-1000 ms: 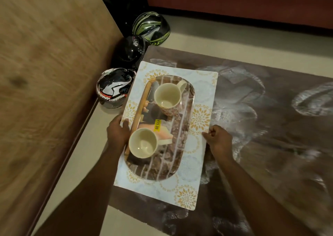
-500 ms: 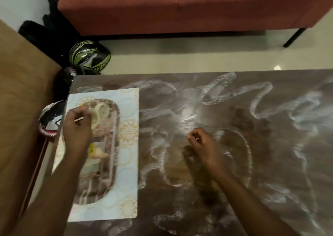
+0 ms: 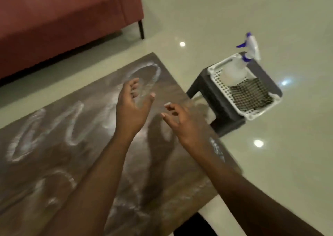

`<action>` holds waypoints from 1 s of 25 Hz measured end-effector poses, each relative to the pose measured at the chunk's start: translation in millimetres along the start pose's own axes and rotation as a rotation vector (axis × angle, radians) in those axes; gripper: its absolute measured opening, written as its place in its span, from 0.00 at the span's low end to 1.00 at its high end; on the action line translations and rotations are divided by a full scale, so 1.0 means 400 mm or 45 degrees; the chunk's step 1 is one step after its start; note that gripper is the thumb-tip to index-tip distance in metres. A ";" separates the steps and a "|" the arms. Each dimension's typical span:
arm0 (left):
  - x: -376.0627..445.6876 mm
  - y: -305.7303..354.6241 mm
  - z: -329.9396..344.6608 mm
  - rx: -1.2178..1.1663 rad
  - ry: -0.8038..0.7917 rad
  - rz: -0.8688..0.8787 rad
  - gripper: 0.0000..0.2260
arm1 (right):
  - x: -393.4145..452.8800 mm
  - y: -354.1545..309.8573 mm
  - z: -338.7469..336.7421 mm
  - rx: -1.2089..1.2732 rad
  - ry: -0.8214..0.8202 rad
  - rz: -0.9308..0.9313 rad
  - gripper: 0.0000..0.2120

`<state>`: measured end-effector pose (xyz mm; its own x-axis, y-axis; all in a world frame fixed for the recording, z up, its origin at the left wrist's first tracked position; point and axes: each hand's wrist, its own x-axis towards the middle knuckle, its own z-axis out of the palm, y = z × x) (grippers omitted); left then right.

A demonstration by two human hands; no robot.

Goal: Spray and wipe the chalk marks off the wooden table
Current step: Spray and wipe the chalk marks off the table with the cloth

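1. Our view has swung from the tray end of the worktop (image 3: 59, 156) to its other end; the tray is out of sight, so we judge clearing done and spraying next.
2. Both grips are apart and empty: left hand (image 3: 132, 108), right hand (image 3: 182, 122), above the chalk (image 3: 75, 124).
3. The sprayer (image 3: 237, 68) stands in a basket (image 3: 252, 116) at 2 o'clock, over a cloth (image 3: 250, 95).

two bare forearms reach into view, no sleeves, watches, bands or rings showing on them; the left hand (image 3: 130, 108) and right hand (image 3: 182, 122) are ungloved, with short pale nails visible on several fingertips (image 3: 152, 95)
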<state>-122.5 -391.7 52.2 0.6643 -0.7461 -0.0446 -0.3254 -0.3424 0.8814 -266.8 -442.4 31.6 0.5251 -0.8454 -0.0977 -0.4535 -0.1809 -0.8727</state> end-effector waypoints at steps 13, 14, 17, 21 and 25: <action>0.168 0.326 0.820 -0.028 -0.519 0.105 0.38 | 0.209 0.556 -0.644 -0.569 0.417 0.370 0.18; 0.188 0.323 0.862 -0.030 -0.462 0.074 0.41 | 0.233 0.588 -0.649 -0.622 0.380 0.363 0.20; 0.209 0.323 0.945 -0.006 -0.347 -0.021 0.46 | 0.255 0.647 -0.637 -0.790 0.152 0.346 0.28; 0.233 0.294 1.019 0.019 -0.285 -0.006 0.47 | 0.297 0.684 -0.658 -0.978 -0.037 0.344 0.39; 0.252 0.288 1.040 0.095 -0.263 0.048 0.38 | 0.355 0.698 -0.697 -0.955 -0.194 0.359 0.38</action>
<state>-373.0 -743.8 -46.2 0.5013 -0.8577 -0.1146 -0.4010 -0.3476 0.8475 -519.6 -753.1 -92.6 0.3870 -0.8415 -0.3770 -0.9164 -0.3056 -0.2584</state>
